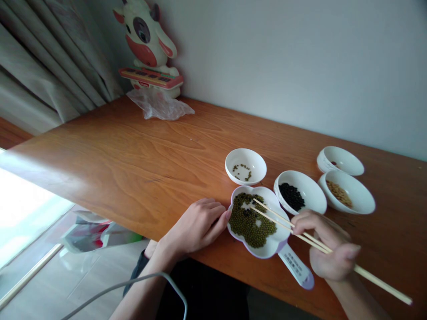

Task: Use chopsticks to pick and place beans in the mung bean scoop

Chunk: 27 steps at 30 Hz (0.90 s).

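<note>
My right hand (pixel 328 244) is closed around a pair of wooden chopsticks (pixel 383 285). Their tips reach into a white flower-shaped scoop (pixel 273 245) with a lilac rim and a short handle, among green mung beans (pixel 251 229) and a few dark ones. At the scoop's left side, my left hand (pixel 198 224) grips the rim, thumb on the edge and fingers curled. Just behind the scoop stands a white bowl (pixel 257 163) with a few green beans. To the right, another bowl (pixel 313 195) holds black beans (pixel 291 197).
Farther right is a bowl (pixel 363 195) of tan grains, with a nearly bare bowl (pixel 352 163) behind it. A cow toy with a keyboard (pixel 151 78) and a clear plastic bag (pixel 162 106) sit at the back left. A grey cable (pixel 147 278) crosses before my left forearm.
</note>
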Each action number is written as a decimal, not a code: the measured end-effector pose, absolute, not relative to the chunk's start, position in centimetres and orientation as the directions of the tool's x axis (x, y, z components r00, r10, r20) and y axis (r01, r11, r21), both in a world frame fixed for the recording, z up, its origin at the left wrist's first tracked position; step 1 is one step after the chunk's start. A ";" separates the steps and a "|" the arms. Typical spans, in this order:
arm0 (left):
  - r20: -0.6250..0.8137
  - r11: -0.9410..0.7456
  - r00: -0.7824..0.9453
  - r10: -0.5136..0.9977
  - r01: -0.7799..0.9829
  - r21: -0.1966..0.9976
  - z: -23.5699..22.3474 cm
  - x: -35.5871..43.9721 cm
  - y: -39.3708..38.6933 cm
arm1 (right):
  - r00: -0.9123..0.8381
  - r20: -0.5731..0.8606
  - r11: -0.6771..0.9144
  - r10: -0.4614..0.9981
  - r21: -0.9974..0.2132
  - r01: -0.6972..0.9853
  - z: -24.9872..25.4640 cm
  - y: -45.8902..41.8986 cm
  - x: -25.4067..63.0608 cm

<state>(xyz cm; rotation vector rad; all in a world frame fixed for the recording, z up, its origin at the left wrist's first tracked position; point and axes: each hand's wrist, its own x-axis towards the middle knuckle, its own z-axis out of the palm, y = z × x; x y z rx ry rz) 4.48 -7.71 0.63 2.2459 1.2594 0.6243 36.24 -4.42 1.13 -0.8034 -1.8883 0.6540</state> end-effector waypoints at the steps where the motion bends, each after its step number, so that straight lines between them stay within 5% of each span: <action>1: 0.153 -0.457 0.471 0.869 0.646 0.611 0.6 4.5 -7.7 | -0.329 0.556 0.638 0.764 -0.726 0.255 1.3 -4.4 36.2; 27: 0.163 -0.461 0.469 0.868 0.638 0.617 0.5 4.5 -7.7 | -0.278 0.509 0.573 0.815 -0.780 0.251 0.6 -4.0 36.8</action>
